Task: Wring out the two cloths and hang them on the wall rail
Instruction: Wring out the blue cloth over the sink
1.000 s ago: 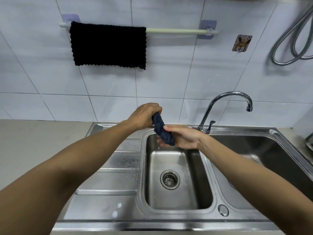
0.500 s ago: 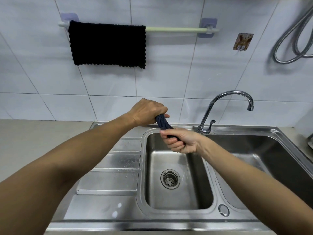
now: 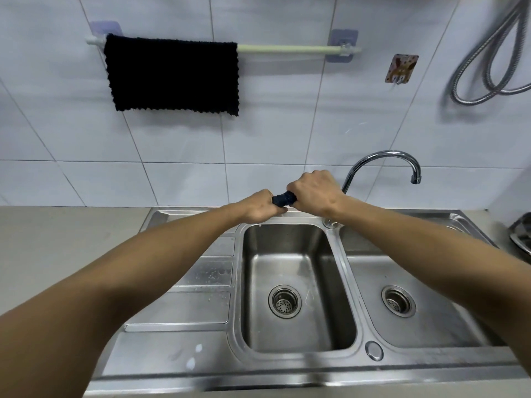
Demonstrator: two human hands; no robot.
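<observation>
A dark blue cloth (image 3: 284, 198), twisted into a tight roll, is held level above the back rim of the left sink basin (image 3: 290, 282). My left hand (image 3: 258, 207) grips its left end and my right hand (image 3: 313, 193) grips its right end, so only a short stretch of the cloth shows between my fists. A black knitted cloth (image 3: 172, 76) hangs spread over the left half of the pale wall rail (image 3: 290, 48). The right half of the rail is bare.
A chrome tap (image 3: 385, 159) arches behind my right hand. The right basin (image 3: 416, 285) lies beside the left one, with a ribbed drainboard (image 3: 201, 274) to the left. A metal hose (image 3: 494, 61) hangs at the top right, and a wall hook (image 3: 401, 68) is near it.
My hands rose from over the basin to its back rim and turned the cloth from upright to level. My right hand now sits palm down, higher than before.
</observation>
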